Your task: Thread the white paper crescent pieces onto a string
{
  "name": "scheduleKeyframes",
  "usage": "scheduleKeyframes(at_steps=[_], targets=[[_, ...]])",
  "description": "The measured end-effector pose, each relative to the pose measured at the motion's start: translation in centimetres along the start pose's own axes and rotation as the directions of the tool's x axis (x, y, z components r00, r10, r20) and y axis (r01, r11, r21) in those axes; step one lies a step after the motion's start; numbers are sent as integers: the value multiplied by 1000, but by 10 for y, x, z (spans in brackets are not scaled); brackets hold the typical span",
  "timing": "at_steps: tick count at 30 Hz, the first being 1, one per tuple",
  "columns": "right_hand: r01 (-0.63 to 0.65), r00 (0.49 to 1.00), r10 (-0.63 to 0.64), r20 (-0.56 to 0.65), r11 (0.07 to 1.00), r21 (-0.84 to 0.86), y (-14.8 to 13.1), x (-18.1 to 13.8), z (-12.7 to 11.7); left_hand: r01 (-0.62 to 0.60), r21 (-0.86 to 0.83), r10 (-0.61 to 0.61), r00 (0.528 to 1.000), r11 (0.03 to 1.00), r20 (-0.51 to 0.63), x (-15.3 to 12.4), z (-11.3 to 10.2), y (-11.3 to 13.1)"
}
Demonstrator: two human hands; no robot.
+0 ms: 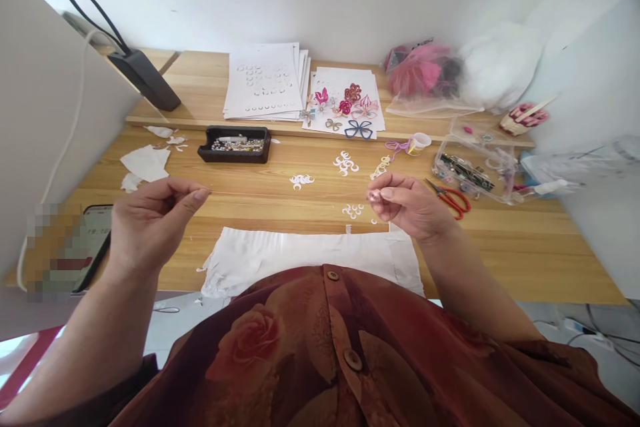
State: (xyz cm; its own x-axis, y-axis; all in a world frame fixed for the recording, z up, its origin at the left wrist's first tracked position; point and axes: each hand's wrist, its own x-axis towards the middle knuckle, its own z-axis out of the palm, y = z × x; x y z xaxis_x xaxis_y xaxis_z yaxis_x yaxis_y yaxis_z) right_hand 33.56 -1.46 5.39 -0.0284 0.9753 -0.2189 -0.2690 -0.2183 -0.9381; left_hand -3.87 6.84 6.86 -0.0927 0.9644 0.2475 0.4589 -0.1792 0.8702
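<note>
A thin pale thread (pixel 280 194) stretches across the desk between my two hands. My left hand (pixel 153 217) pinches its left end between thumb and forefinger. At the other end my right hand (pixel 407 203) is closed on a small pinkish shiny piece (pixel 373 195), held at the fingertips, from which the thread seems to run. Exactly what this piece is I cannot make out. Below and between the hands lie small white crescent cut-outs (pixel 353 211), with more crescents (pixel 302 181) farther left and another cluster (pixel 345 163) behind.
A black tray of beads (pixel 235 145) stands behind my left hand. Red-handled scissors (pixel 454 200) lie right of my right hand, near a clear plastic box (pixel 475 163). Finished flower ornaments (pixel 345 107) rest on paper at the back. White cloth (pixel 310 253) lies along the front edge.
</note>
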Motion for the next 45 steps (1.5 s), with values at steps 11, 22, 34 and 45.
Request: scheduleKeyframes(at_steps=[11, 22, 34, 45], targets=[[-91, 995, 90, 51, 995, 33, 3, 1, -4, 188, -389, -154, 981, 902, 115, 19, -4, -24], [-200, 969, 198, 146, 980, -1, 9, 4, 0, 175, -355, -152, 984, 918, 92, 21, -4, -23], [-24, 1000, 24, -9, 1000, 11, 0, 0, 1, 365, -324, -277, 917, 873, 288, 22, -9, -49], [-9, 999, 6, -50, 999, -54, -20, -2, 14, 218, -8, -198, 902, 976, 385, 21, -7, -63]])
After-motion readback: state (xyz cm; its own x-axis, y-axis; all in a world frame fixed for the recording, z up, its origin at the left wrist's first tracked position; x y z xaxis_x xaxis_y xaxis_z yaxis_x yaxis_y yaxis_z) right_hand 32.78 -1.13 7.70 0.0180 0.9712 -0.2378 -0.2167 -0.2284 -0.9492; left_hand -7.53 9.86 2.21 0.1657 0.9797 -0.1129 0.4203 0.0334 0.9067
